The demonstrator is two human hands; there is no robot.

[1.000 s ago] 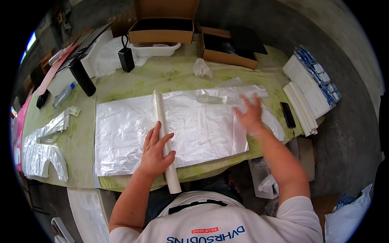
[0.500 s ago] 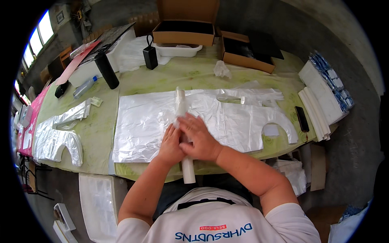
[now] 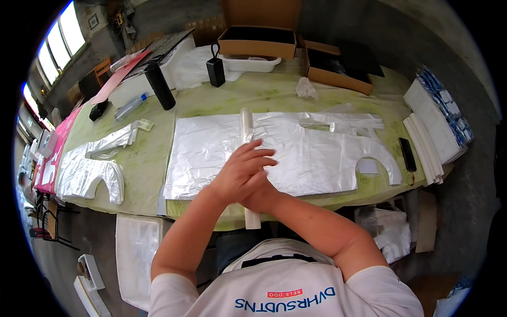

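Note:
A pale plastic-wrapped roll lies across the white plastic apron, which is spread over the table before me. Above the roll's middle, my left hand is crossed over my right hand, with its fingers stretched to the right and apart. Nothing shows in those fingers. Beneath it, my right hand is mostly covered and its fingers are hidden. Whether either palm touches the roll cannot be told. The roll's near end sticks out below my wrists, past the table edge.
Another plastic apron lies left. Farther back stand a black cylinder, a plastic bottle, a black looped box and an open carton. To the right are a phone, white rolls and a box of blue packets.
My hands have swapped layers: the right one was on top over the roll, and now the left lies over it with fingers spread. The whole view has shifted slightly.

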